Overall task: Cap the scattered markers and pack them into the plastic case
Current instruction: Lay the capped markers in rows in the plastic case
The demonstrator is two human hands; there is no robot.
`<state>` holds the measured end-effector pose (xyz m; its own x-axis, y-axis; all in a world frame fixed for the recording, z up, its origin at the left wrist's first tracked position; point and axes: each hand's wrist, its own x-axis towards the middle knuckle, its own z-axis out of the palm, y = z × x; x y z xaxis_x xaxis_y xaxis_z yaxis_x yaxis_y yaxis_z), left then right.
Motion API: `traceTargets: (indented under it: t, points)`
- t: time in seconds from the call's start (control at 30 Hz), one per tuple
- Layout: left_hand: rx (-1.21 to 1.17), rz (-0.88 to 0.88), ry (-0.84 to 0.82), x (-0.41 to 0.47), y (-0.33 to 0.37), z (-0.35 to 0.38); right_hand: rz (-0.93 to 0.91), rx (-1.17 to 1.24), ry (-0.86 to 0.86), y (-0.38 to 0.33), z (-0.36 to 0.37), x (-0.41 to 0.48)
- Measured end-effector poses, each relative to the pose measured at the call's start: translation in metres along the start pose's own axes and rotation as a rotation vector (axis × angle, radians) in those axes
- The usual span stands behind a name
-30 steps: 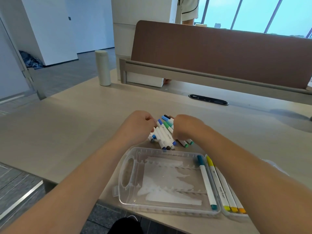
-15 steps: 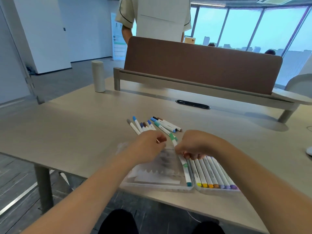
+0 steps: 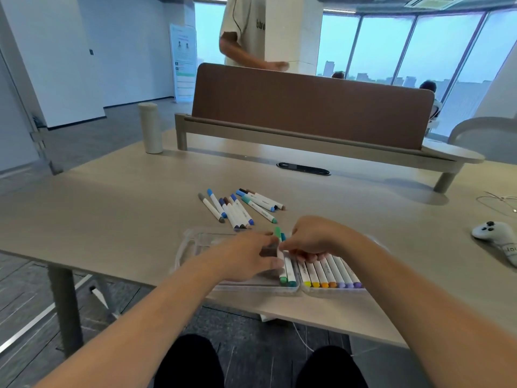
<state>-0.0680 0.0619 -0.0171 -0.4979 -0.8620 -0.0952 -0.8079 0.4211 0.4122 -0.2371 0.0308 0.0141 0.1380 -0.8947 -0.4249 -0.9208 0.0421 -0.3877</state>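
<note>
Markers (image 3: 240, 208) lay loose in a rough fan on the table (image 3: 112, 219), just beyond the plastic case (image 3: 188, 245); too small in view to tell if every cap was on. The case sat open at the near edge, in two halves. The right half carried a packed row (image 3: 330, 273) running yellow through orange to purple. The left half held a teal marker (image 3: 291, 271) against its right wall, and a green marker (image 3: 277, 233) was going in just beside it, touching, with its cap end tilted up. The right hand (image 3: 310, 239) pinched the green marker near the cap, fingers curled. The left hand (image 3: 246, 256) reached to the barrel; with the blur I could not tell whether it gripped or only steadied. Step judged: seating the green marker. The next move calls for pressing it flat alongside the teal one, letting go, then reaching forward to the loose pile. Most of the left half was unfilled.
</note>
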Motion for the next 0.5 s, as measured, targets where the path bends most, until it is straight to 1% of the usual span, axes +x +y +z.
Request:
traceTargets:
  t: [0.13, 0.33, 0.5]
  points:
    - [0.015, 0.017, 0.004, 0.003, 0.000, 0.001, 0.001, -0.010, -0.021, 0.002, 0.000, 0.003]
    - [0.098, 0.016, -0.046, 0.015, -0.001, -0.003, 0.011, 0.000, -0.058, 0.006, -0.002, 0.007]
    - [0.142, 0.014, -0.005, 0.013, -0.002, -0.001, 0.013, -0.002, -0.068, 0.007, -0.003, 0.010]
